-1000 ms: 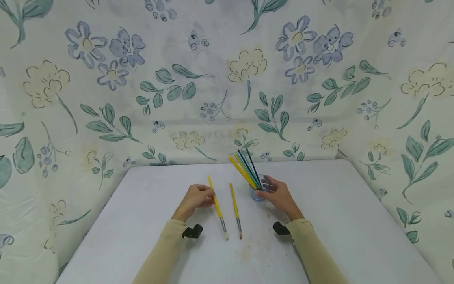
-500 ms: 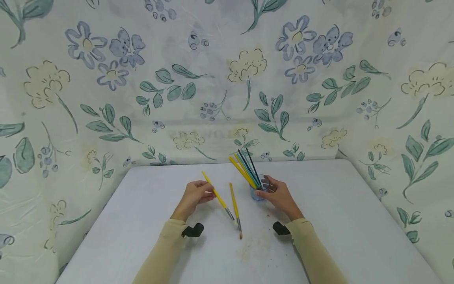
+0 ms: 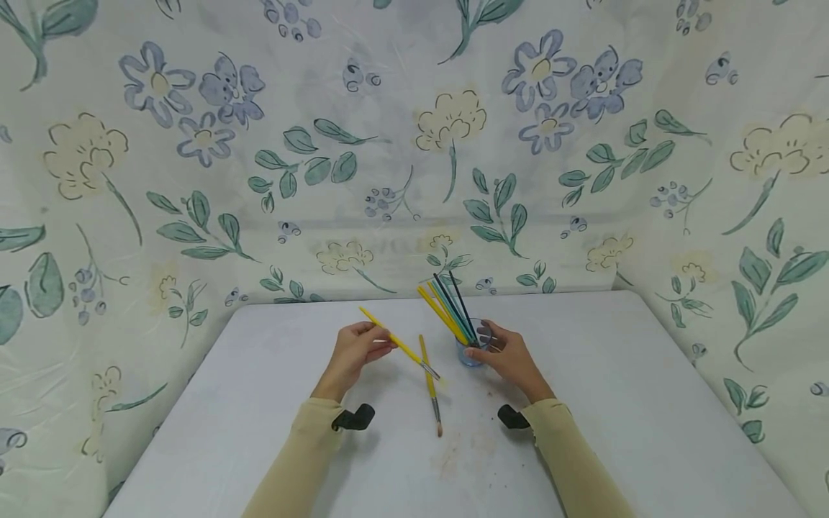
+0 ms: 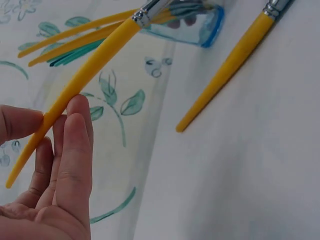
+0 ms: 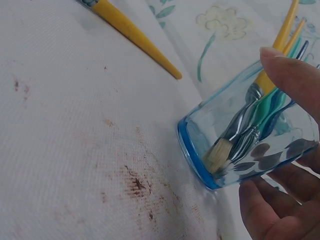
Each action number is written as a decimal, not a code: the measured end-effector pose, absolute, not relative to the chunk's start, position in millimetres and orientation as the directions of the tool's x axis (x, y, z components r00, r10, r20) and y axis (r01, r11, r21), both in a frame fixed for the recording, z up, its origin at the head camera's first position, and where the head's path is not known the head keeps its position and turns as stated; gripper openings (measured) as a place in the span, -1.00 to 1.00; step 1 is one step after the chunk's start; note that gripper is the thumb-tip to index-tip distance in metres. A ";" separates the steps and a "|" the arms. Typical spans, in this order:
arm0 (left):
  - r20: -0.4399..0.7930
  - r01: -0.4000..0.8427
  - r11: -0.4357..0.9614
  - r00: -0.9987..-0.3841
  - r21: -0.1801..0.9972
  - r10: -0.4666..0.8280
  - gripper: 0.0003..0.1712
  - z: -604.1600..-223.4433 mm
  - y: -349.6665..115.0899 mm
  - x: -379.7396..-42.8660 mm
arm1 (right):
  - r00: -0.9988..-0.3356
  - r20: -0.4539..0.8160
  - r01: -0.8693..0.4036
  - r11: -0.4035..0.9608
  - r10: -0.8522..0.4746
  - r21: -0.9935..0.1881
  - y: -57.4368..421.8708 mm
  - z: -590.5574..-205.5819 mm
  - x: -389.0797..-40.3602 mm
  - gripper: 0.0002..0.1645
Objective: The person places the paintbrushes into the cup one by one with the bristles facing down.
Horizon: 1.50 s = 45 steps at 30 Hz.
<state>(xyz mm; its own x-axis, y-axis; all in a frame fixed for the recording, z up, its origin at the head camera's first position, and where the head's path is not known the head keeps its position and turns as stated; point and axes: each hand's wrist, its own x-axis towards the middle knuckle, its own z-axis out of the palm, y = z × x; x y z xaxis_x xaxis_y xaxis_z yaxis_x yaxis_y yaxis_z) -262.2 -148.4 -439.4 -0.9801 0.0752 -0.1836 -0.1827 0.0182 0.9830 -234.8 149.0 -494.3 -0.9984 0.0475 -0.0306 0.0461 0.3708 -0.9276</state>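
Note:
My left hand (image 3: 355, 356) pinches a yellow paintbrush (image 4: 95, 65) between thumb and fingers near the tail of its handle. Its bristles point right and down, toward the cup, in the head view. Another yellow paintbrush (image 3: 430, 388) lies on the table between the hands, its brown bristles toward me. The held brush crosses over it in the head view. My right hand (image 3: 512, 357) grips a clear glass cup (image 5: 205, 125) with a blue base, thumb on one side and fingers on the other. Several paintbrushes (image 3: 453, 309) with yellow, green and dark handles stand in it, bristles down.
The white table (image 3: 259, 403) has brown stains (image 5: 137, 185) in front of the cup. Behind it and at both sides hangs a floral-printed sheet (image 3: 401, 180). Each wrist carries a black camera mount, such as the left mount (image 3: 355, 417).
The left hand has lifted its paintbrush and swung the bristle end right and up toward the cup, now across the lying brush. The right hand and cup have stayed in place.

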 end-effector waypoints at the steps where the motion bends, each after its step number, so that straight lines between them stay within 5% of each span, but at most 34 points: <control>1: -0.183 -0.182 0.018 -0.981 0.983 0.071 -0.61 -438.9 -147.9 -262.5 | -0.998 -0.030 0.046 0.372 0.049 -0.927 149.0 -494.3 -234.8 0.02; 45: -0.059 -0.075 -0.177 -0.993 0.981 0.098 -0.60 -395.3 -109.4 -272.7 | -0.999 -0.019 0.033 0.354 0.044 -0.935 149.8 -492.8 -233.4 0.02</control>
